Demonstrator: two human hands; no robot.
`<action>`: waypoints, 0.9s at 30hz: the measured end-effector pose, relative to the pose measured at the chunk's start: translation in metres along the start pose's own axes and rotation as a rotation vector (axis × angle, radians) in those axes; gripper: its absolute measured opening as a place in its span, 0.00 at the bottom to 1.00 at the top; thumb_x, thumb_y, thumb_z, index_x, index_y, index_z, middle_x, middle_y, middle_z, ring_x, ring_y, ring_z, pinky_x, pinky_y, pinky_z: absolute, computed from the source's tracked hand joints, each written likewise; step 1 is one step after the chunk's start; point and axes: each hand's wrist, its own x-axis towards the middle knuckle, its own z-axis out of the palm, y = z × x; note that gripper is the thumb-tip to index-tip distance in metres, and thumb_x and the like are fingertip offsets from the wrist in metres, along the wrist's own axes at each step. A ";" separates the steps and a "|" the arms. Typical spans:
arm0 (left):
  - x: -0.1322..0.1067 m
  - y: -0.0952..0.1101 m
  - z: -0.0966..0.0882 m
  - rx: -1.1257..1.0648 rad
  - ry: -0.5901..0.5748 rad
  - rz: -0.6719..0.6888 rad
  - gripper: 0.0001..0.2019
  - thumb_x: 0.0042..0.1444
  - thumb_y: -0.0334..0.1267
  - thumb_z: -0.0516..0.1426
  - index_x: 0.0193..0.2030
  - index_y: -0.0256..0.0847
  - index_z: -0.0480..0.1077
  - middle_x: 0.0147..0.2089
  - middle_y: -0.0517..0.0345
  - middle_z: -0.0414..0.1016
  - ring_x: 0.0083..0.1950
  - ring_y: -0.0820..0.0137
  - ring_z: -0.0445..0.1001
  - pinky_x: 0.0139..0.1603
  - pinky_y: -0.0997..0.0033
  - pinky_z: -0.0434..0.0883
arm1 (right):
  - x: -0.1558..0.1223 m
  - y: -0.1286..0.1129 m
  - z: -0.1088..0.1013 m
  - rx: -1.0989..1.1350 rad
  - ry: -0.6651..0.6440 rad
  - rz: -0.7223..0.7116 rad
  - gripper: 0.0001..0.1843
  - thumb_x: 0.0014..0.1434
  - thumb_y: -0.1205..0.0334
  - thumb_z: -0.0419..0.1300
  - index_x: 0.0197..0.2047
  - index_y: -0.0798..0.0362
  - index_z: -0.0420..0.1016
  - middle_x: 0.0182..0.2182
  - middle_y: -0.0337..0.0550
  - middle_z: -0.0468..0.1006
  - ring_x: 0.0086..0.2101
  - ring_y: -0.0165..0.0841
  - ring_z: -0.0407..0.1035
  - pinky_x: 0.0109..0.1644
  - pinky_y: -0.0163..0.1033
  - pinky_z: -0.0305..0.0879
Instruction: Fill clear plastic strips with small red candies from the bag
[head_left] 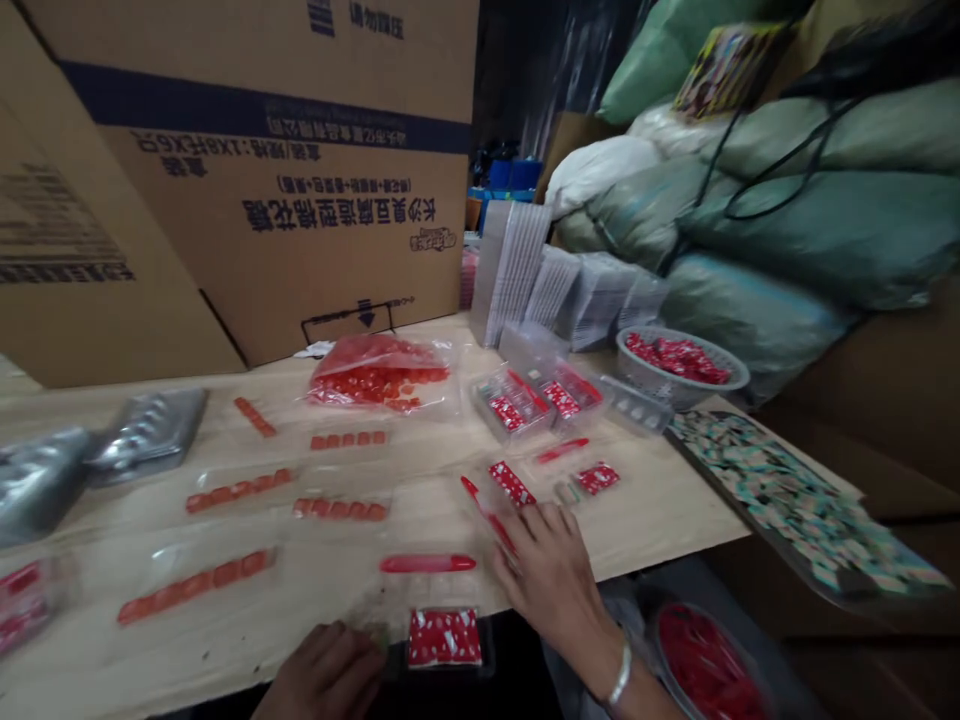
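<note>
My left hand (326, 672) is at the table's near edge, fingers curled on the side of a clear plastic tray (444, 640) holding a red-and-white patterned pack. My right hand (551, 575) lies palm down on the wooden table (660, 520), fingers spread, its fingertips touching a thin red stick (487, 515) next to a small red patterned pack (511, 483). A second red stick (427, 563) lies just beyond the tray. A silver bangle circles my right wrist.
Rows of orange-red pieces (196, 585) lie across the table, with a bag of red pieces (379, 375) behind. Clear trays with red packs (536, 398), a grey basket (679, 365), stacked clear trays (517, 265), cardboard boxes (262, 170), sacks (810, 220) and a patterned board (795, 505) surround them.
</note>
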 end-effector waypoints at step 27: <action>-0.054 -0.021 0.004 -0.369 0.083 -0.545 0.07 0.56 0.34 0.58 0.42 0.46 0.67 0.40 0.60 0.69 0.40 0.73 0.73 0.40 0.78 0.74 | 0.073 -0.168 0.015 0.053 -0.592 -0.775 0.05 0.57 0.68 0.59 0.32 0.59 0.75 0.30 0.49 0.77 0.33 0.40 0.71 0.37 0.46 0.66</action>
